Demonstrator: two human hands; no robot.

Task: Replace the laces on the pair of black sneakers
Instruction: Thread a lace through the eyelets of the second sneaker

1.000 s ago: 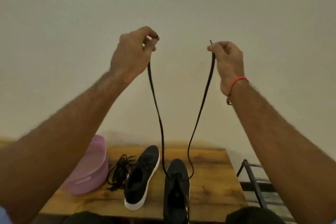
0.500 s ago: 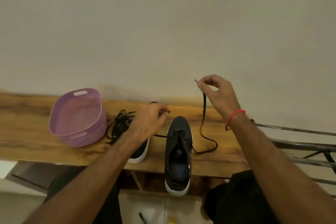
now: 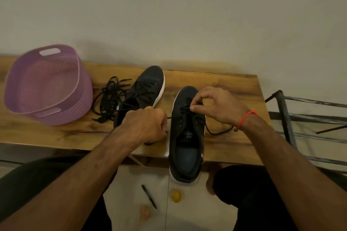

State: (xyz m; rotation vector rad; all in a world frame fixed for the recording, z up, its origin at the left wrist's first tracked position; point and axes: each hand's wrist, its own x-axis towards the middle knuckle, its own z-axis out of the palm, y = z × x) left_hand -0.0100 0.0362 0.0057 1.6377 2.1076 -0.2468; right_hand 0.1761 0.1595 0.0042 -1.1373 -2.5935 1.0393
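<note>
head view | near sneaker (image 3: 187, 127) lies on bench (image 3: 225, 84), heel overhanging | left hand (image 3: 148, 125) grips one end of lace (image 3: 216, 131), right hand (image 3: 217, 105) pinches it at the front eyelets | lace looks limp and light: best held near its tips

Black sneakers (image 3: 187, 127) with white soles sit by the hands (image 3: 148, 125). Left of them, a lilac perforated basket (image 3: 47, 84). The surface (image 3: 234, 88) is streaked brown woodgrain.
</note>
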